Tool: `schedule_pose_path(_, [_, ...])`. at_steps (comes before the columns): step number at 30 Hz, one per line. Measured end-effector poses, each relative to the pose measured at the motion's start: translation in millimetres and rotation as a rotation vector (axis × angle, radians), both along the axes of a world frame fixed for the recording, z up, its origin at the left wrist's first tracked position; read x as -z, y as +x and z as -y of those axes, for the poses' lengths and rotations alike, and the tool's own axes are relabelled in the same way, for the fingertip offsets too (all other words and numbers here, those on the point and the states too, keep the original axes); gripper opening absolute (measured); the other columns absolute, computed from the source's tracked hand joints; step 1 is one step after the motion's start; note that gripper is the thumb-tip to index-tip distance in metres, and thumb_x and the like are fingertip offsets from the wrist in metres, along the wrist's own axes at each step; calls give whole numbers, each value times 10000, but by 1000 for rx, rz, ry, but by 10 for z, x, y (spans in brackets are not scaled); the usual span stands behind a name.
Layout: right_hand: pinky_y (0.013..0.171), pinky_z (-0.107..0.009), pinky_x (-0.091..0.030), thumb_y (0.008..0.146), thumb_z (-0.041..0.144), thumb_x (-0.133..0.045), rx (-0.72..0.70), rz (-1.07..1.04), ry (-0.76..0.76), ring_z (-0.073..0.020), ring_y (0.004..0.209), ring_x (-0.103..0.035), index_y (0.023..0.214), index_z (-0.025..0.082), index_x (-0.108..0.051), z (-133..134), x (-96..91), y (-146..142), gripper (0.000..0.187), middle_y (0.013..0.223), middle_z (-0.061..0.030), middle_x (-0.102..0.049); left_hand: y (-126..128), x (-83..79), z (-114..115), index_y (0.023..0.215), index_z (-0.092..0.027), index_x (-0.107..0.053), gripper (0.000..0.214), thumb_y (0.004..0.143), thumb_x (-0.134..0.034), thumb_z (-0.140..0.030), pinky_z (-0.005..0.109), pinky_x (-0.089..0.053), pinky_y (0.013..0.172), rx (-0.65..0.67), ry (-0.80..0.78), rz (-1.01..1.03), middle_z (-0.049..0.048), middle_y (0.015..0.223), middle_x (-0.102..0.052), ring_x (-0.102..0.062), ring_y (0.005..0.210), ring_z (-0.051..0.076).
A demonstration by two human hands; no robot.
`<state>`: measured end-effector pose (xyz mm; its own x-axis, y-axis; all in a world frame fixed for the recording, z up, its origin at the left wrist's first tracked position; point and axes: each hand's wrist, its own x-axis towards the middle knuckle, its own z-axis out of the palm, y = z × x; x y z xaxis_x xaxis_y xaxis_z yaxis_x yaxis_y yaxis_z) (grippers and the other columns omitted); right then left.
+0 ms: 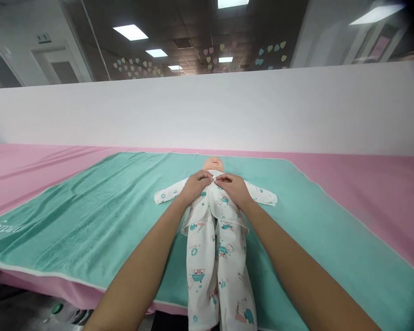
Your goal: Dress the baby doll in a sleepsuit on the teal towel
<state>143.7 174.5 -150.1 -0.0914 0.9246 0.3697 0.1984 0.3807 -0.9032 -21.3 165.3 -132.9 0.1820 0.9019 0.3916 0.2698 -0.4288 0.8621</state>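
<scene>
- A baby doll is laid face up at the centre of the frame, its head pointing toward the upper edge and its legs toward the lower edge.
- The doll is dressed in a white printed romper, whose sleeves are spread out to the left and right.
- The left hand and the right hand are brought together at the romper's neckline, just below the doll's chin.
- The fingers of both hands are curled in and pinched on the two front edges of the romper, and a small white snap is seen between the fingertips.
- Whether this snap is already pressed home cannot be told.
- Lower down, around the waist, the front panels are seen lying apart and flared, so the lower closures appear not yet done.
- The fastening is therefore judged to be at an early stage: arms and legs are already inside the garment, while most of the front is left to close.
- A teal towel is spread under the doll, over a pink sheet that covers the table.
- A white partition is seen across the middle of the frame.
</scene>
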Motion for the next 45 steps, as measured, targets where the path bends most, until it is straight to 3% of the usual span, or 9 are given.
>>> schedule_pose_path(20, [674, -267, -415, 664, 372, -611, 13, 62, 38, -137, 698, -555, 755, 196, -665, 28, -32, -13, 205, 771, -4, -656, 12, -14, 31, 850, -195, -620, 203, 777, -517, -353, 286, -393, 849, -11, 29, -8, 26, 942, -633, -558, 923, 173])
schedule_pose_path(25, [621, -257, -397, 693, 439, -580, -9, 82, 30, -126, 636, -523, 757, 191, -649, 42, -45, -14, 266, 701, 5, -622, 21, -38, 66, 853, -206, -616, 215, 757, -543, -383, 281, -404, 839, -15, 21, -47, 19, 957, -630, -554, 925, 176])
schedule_pose_path(38, [649, -262, -409, 686, 373, -580, -19, 75, 42, -139, 686, -544, 750, 197, -649, 30, -36, -10, 199, 756, -1, -641, -6, 15, -18, 851, -185, -627, 188, 725, -567, -309, 310, -392, 894, 4, -5, 55, 42, 977, -642, -563, 948, 183])
schedule_pose_path(45, [619, -256, -394, 700, 356, -544, -12, 82, 46, -130, 645, -521, 736, 197, -632, 54, -52, -21, 186, 711, 8, -618, -13, -21, 40, 868, -212, -637, 183, 760, -516, -297, 310, -376, 918, 27, 48, -21, 27, 1001, -633, -551, 985, 185])
